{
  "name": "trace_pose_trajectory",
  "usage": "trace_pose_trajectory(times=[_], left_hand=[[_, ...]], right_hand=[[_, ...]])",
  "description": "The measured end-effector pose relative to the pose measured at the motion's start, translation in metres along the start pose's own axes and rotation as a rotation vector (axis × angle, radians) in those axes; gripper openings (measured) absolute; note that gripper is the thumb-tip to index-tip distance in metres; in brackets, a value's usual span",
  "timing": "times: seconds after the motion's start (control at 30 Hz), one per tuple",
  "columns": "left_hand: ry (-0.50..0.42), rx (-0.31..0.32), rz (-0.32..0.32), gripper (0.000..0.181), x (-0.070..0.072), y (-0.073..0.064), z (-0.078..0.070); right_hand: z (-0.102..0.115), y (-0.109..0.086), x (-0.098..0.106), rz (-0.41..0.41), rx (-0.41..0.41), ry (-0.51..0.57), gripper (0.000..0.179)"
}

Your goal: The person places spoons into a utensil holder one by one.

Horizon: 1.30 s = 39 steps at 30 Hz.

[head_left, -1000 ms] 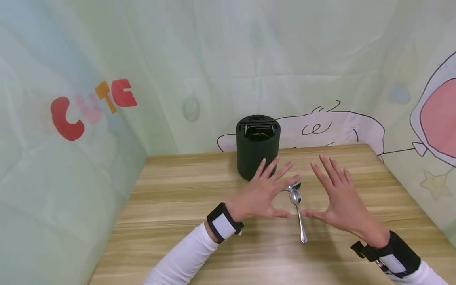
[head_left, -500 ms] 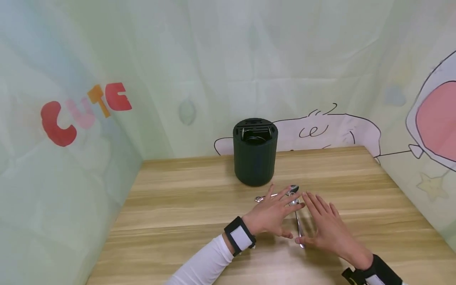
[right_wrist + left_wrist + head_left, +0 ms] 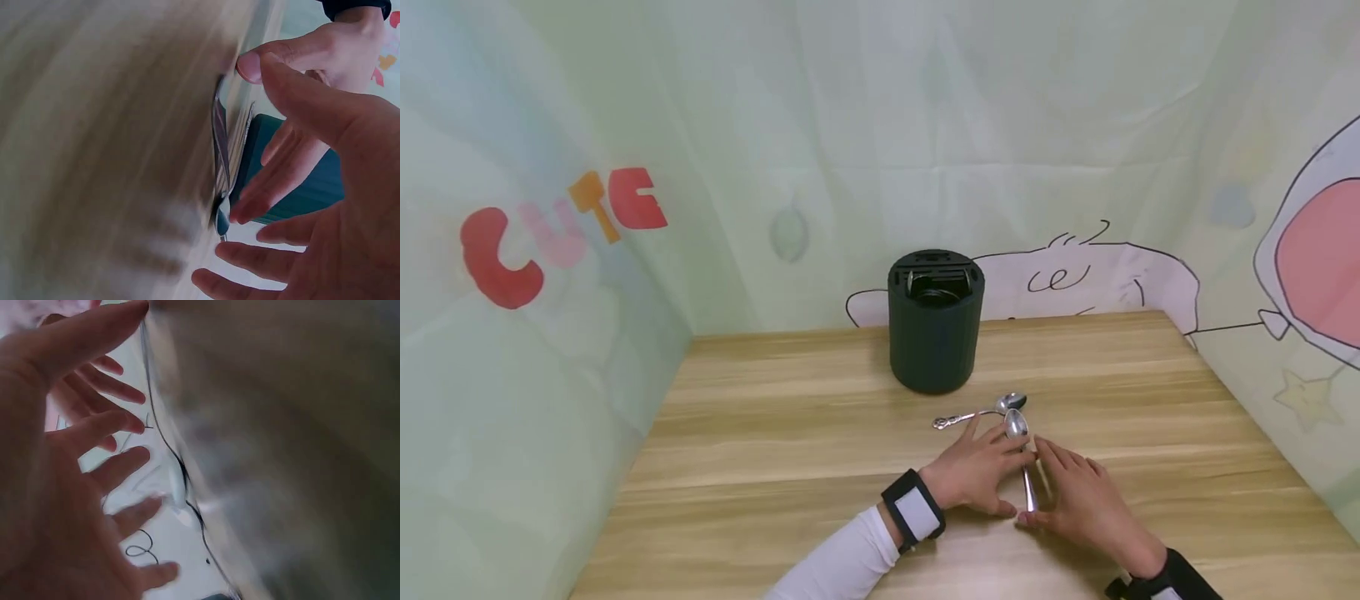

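Note:
A silver spoon (image 3: 1016, 422) lies on the wooden table, its bowl pointing away and its handle toward me. My left hand (image 3: 973, 472) hovers at its left side with fingers spread, one fingertip overlapping the bowl's edge. On the other side is my right hand (image 3: 1086, 504), fingers loosely extended and thumb by the handle end; contact cannot be told. In the right wrist view the spoon (image 3: 220, 137) lies flat beyond the fingers, ungripped. A second spoon (image 3: 1012, 402) with an ornate handle lies crosswise just behind the first one.
A dark green cylindrical holder (image 3: 934, 342) with a slotted top stands upright behind the spoons; metal pieces show in its opening. Printed cloth walls (image 3: 865, 167) enclose the table (image 3: 775, 400) at the back and sides.
Both hands have come down and closer together around the near spoon, moving toward me from a higher position. The ornate spoon's handle has come into sight.

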<state>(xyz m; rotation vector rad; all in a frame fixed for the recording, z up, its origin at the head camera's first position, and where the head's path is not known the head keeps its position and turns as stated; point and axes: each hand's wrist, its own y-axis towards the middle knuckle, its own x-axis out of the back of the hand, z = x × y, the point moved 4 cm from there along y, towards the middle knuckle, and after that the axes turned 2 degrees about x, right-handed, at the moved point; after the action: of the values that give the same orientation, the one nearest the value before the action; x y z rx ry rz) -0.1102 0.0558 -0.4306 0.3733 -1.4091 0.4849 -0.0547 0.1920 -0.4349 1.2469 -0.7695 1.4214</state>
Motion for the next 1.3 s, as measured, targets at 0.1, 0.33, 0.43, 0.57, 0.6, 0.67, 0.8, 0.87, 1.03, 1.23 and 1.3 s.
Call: trace_pose_trajectory(times=[0.1,0.33,0.43,0.57,0.6,0.67,0.8,0.87,1.03,1.23,1.3], left_hand=[[-0.049,-0.006,0.012,0.08,-0.004,-0.006,-0.002],[-0.047,-0.003,0.0,0.064,-0.004,-0.009,-0.002],[-0.019,-0.018,-0.038,0.05,-0.002,-0.007,-0.001],[-0.014,-0.038,-0.106,0.03,0.003,-0.005,0.001],[-0.023,-0.04,-0.114,0.026,0.004,-0.006,0.001],[-0.047,-0.04,-0.108,0.022,0.005,-0.006,0.001],[-0.055,-0.052,-0.102,0.014,0.006,-0.006,0.0],[-0.048,-0.069,-0.12,0.011,0.007,-0.006,-0.001],[-0.113,-0.095,-0.151,0.01,0.008,-0.006,-0.001],[-0.124,-0.096,-0.194,0.013,0.013,-0.006,0.002],[-0.105,-0.099,-0.207,0.013,0.015,-0.006,0.003]], right_hand=[[0.002,-0.001,-0.005,0.044,-0.004,-0.004,0.107],[0.007,-0.002,-0.006,0.046,0.033,-0.05,0.085],[0.008,-0.002,-0.002,0.04,0.047,-0.06,0.075],[0.009,-0.001,0.0,0.043,0.056,-0.061,0.065],[0.01,-0.001,0.001,0.044,0.057,-0.06,0.063],[0.011,-0.001,0.001,0.052,0.055,-0.058,0.06],[0.012,-0.001,0.002,0.056,0.058,-0.057,0.053],[0.012,-0.001,0.002,0.041,0.073,-0.055,0.048],[0.013,0.0,0.002,-0.017,0.116,0.013,0.033],[0.016,0.003,0.006,-0.071,0.181,0.101,0.02],[0.017,0.004,0.007,-0.092,0.208,0.115,0.019]])
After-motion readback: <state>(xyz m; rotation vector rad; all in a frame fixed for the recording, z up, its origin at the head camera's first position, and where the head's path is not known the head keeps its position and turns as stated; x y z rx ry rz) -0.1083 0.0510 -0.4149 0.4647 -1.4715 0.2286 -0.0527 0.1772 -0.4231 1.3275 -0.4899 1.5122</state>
